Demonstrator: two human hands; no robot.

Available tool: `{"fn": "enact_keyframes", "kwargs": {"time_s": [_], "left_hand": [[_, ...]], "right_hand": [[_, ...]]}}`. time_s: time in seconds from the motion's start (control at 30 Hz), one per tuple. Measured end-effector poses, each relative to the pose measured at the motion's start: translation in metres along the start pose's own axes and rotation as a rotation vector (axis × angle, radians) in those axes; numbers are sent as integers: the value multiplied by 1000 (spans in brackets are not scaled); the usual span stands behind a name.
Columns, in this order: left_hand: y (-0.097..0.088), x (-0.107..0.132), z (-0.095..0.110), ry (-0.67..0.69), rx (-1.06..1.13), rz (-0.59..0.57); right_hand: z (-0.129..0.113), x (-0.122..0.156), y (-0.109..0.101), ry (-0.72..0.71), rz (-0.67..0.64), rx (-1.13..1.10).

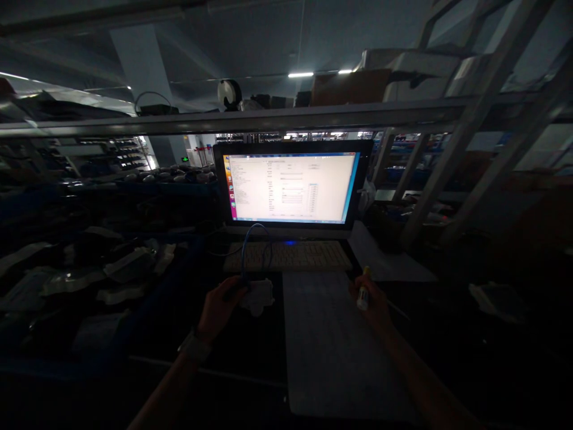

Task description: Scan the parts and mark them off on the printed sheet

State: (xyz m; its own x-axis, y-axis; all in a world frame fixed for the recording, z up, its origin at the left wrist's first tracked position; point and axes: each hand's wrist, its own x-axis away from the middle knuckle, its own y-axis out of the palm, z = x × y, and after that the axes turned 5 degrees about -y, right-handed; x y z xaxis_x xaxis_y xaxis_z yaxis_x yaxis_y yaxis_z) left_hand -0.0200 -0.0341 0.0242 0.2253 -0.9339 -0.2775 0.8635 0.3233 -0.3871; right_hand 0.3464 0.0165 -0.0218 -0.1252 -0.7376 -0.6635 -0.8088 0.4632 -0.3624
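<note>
At the left of the paper, my left hand (224, 303) is closed around the end of a thin blue cable (244, 248), right at the edge of a small pale flat device (259, 296). The cable arches up from the fingers and over the keyboard (308, 255). The plug itself is hidden by the fingers. My right hand (376, 304) grips a white marker pen (363, 297) with a yellow end, above the right side of a large pale sheet of paper (331, 352). Dim light hides the fine detail of both hands.
A lit monitor (290, 188) stands behind the keyboard, under a shelf (268, 119) with boxes. A blue bin (147, 316) of bagged items fills the left. Another paper sheet (394, 266) and a pale packet (496, 300) lie right. Slanted metal posts (474, 113) rise there.
</note>
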Motion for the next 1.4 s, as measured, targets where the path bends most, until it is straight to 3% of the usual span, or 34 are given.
{"fn": "enact_keyframes", "kwargs": {"time_s": [0.3,0.47,0.57,0.67,0.8,0.9,1.1,1.4], "left_hand": [[4,-1,-4,18,-14,16],[3,1,-12,47,-54,39],[3,1,-23,61,-97,96],[3,0,-32,122,-113,109],[5,2,-38,185,-82,98],[7,4,-40,212,-53,123],[11,4,-41,244,-33,125],[12,5,-39,280,-26,119]], "right_hand": [[-3,-1,1,-38,7,-9],[-9,-2,-12,-69,101,56],[-9,-4,-40,-109,129,146],[1,-5,-83,-165,114,303],[31,0,-139,-224,69,487],[59,10,-163,-217,8,554],[98,25,-169,-176,1,623],[105,23,-169,-146,-130,567]]}}
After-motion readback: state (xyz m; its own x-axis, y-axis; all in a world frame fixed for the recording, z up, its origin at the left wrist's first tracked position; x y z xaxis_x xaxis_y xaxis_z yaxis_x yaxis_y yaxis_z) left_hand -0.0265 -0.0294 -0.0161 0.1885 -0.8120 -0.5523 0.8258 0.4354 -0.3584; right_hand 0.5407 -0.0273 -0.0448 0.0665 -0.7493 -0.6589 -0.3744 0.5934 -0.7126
